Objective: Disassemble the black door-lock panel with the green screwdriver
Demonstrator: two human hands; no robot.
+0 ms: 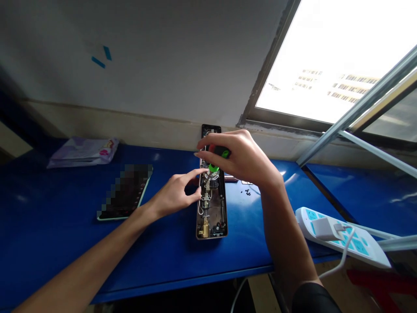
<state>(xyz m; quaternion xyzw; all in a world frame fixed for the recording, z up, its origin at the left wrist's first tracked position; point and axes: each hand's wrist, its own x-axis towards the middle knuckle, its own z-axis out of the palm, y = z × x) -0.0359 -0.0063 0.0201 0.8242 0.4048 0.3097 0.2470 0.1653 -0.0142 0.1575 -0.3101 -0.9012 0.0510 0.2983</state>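
Note:
A long, narrow black housing (215, 208), which looks like an electronic door lock panel, lies open side up on the blue table. Inside it are wires, small metal parts and a brass cylinder (205, 228) at the near end. My right hand (243, 154) grips a screwdriver (213, 167) with a green and black handle; its shaft slants down into the middle of the housing. At the housing's left edge, my left hand (177, 191) holds on with thumb and fingers, the index fingertip close to the screwdriver's shaft. Several small black screws (247, 192) lie right of the housing.
A phone or tablet (127, 195) with a pale green edge lies to the left, partly pixelated. Behind it is a purple-white packet (84, 151). A white power strip (342, 237) with a plugged-in charger sits at the right, near metal bars (358, 106). Wall and window stand behind.

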